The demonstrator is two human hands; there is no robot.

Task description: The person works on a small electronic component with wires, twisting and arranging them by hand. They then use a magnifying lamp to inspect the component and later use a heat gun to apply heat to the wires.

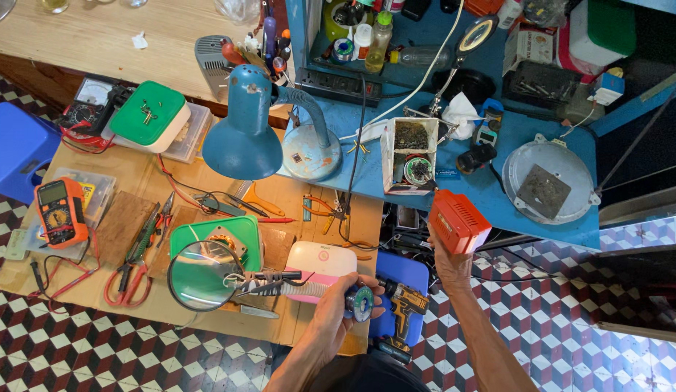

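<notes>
Near the front edge of the cardboard-covered desk (229, 319), our left hand (336, 308) is wrapped around a small round spool with a green face (360, 303), holding it just beside the white and pink rounded plastic box (320, 267). Our right hand (448, 258) is raised above the gap between the two work surfaces and grips a red-orange ribbed plastic box with a white underside (458, 220), just off the front edge of the blue workbench (490, 192).

As we judge it, the work is at an early or middle point: both things are lifted clear and neither is set down or joined to anything, and we cannot tell whether the red-orange box has been opened.

Left of the spool, a round magnifier on a helping-hand stand (204, 276) sits in front of a green square lid (229, 236). Red-handled pliers (135, 270) lie on the desk toward its left side, and an orange multimeter (58, 212) rests near the left edge. A blue desk lamp (247, 127) leans over the back of the desk. A yellow and black cordless drill (403, 312) lies on a blue stool (407, 270) between our arms. On the workbench, an open white carton of parts (409, 156) stands near its front edge, and a round grey metal plate (548, 181) lies toward the right.
</notes>
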